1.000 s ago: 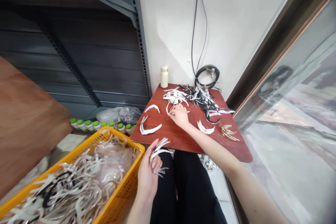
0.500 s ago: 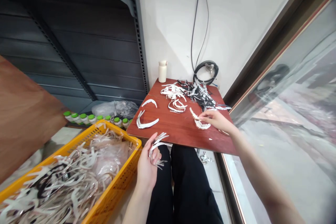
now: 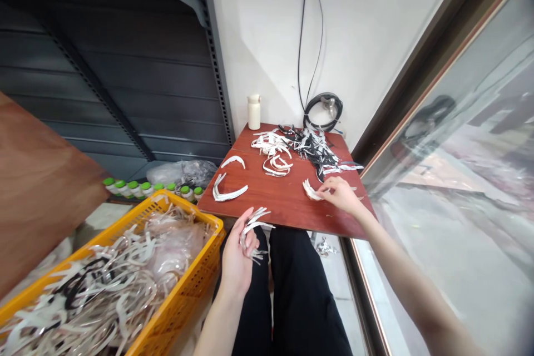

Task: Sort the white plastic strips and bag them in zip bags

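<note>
My left hand point(image 3: 236, 253) is closed around a bundle of thin curved strips point(image 3: 255, 223), white and clear, in front of the table's near edge. Their ends fan out past my fingers. On the right side of the table, my right hand point(image 3: 344, 196) pinches the end of a small stack of curved white strips point(image 3: 310, 189). My fingertips cover part of that stack, so how many strips they grip is hidden. Toward the left of the table lie another stack of curved strips point(image 3: 229, 195) and a separate white curved piece point(image 3: 233, 160).
Tangled white strips point(image 3: 271, 143) and a black-and-silver heap point(image 3: 315, 149) cover the back of the red-brown table point(image 3: 275, 200). Behind them stand a cream bottle point(image 3: 254, 112) and a coiled black cable point(image 3: 323, 112). A yellow crate point(image 3: 196, 267) of strips is at my left, a glass panel point(image 3: 450, 206) at my right.
My right hand has brought the strip it held down onto the right-hand stack and shifted slightly. My left hand keeps its bundle nearly in place. The view has turned slightly.
</note>
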The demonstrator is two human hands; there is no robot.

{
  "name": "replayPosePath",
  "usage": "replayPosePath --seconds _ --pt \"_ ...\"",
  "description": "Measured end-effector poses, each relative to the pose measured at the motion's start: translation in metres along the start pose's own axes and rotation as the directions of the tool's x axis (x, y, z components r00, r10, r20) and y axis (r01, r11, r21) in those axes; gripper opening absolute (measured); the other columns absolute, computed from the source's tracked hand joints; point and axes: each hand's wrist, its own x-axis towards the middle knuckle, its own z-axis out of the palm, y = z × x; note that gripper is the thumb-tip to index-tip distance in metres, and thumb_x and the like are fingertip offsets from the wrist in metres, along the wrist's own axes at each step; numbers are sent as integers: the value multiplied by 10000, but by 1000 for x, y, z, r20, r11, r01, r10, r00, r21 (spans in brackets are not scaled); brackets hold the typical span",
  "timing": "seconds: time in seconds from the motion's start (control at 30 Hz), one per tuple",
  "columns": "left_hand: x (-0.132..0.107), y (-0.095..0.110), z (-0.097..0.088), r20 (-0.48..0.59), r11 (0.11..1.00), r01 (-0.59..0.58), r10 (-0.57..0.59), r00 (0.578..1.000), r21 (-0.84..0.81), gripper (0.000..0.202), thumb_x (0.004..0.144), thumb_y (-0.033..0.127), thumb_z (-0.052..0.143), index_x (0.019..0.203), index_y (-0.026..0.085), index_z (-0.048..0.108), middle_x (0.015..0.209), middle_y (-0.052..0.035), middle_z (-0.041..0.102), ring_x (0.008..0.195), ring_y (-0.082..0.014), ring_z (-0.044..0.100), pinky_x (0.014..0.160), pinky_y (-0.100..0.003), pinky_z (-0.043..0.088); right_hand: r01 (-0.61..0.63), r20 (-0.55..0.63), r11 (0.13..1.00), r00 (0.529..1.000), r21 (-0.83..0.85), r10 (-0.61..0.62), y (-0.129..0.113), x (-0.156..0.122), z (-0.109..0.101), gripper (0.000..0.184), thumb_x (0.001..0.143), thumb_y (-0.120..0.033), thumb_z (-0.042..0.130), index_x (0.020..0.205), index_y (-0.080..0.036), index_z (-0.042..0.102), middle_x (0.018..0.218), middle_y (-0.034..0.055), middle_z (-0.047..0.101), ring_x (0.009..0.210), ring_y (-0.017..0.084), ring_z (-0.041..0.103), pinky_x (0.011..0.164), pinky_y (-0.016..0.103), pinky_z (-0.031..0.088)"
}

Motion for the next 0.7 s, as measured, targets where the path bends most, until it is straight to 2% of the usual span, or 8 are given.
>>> replayPosePath --seconds 0.1,0.2,0.33,0.43,0.57,0.7 --pt "0 0 0 -4 1000 -7 7 1000 6 390 846 339 614 1176 137 657 509 89 337 425 -35 243 470 -170 284 -17 -74 1000 997 -18 16 -5 17 5 201 822 -401 649 691 -260 707 745 37 672 765 260 595 820 460 449" --pt "-2 -1 0 4 1000 -8 8 1000 7 394 843 341 619 1180 142 656 508 89 334 426 -36 249 467 -169 280 -8 -81 995 997 -97 1 -18 39 22 192 860 -376 612 779 -232 710 802 41 699 789 234 613 802 385 449" --pt "-3 1 0 19 1000 0 0 1000 8 404 855 345 608 1199 136 645 521 84 344 436 -36 251 469 -168 282 47 -12 975 999 -217 -51 -47 70 62 173 895 -342 595 917 -227 723 928 49 706 900 217 608 855 330 423" --pt "-2 4 -2 18 1000 -12 12 1000 15 402 861 347 600 1195 127 646 517 87 328 436 -38 239 469 -169 284 49 44 961 998 -273 -39 -65 94 96 169 905 -311 588 957 -233 728 959 56 700 923 215 603 845 311 412" --pt "0 9 -9 4 1000 -18 18 1000 22 422 861 363 601 1215 135 634 527 84 327 450 -44 251 477 -171 297 -18 50 935 998 -354 38 -73 118 130 185 910 -237 563 894 -177 738 985 112 693 957 245 595 854 334 393" --pt "2 13 -18 1 1000 -14 14 1000 24 445 865 374 597 1239 134 619 537 80 337 463 -50 262 490 -176 313 -58 38 923 996 -381 78 -73 128 145 204 884 -249 615 739 -167 731 869 110 701 919 251 600 852 342 383"
